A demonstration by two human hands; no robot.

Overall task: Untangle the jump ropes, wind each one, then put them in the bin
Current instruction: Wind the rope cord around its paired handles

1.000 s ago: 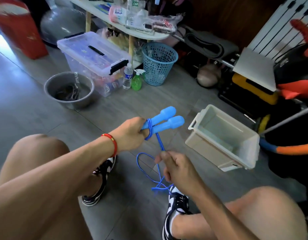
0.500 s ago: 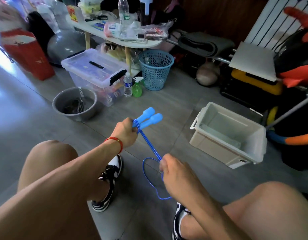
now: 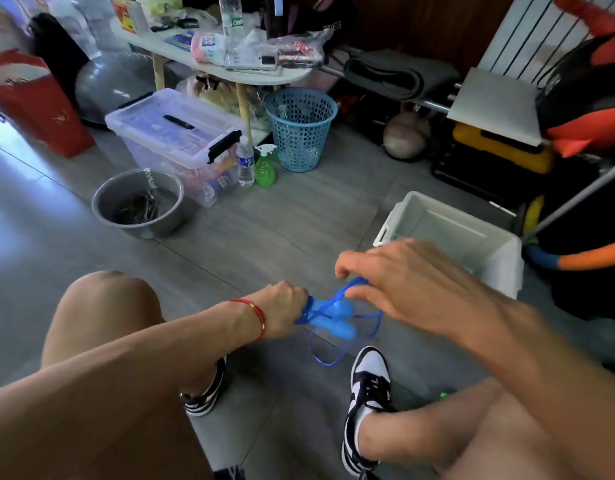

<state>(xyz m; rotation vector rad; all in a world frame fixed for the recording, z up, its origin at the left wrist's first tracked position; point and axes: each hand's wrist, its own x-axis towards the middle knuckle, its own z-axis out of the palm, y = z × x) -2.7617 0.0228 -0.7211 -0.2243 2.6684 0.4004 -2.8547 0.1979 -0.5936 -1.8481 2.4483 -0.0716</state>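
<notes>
We saw a grey tiled floor [image 3: 264,237] carrying a white bin [image 3: 500,251]. Well left of the bin sat a metal basin [image 3: 105,209]; beyond the bin stood a blue basket [image 3: 300,133], beside a lidded clear box [image 3: 174,133].

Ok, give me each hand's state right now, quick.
Left hand: gripping the blue jump rope handles.
Right hand: pinching a loop of the blue cord above the handles.

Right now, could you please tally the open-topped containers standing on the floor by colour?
Blue: 1, the mesh wastebasket
White: 1, the bin
Grey: 1, the metal basin
Total: 3
</notes>
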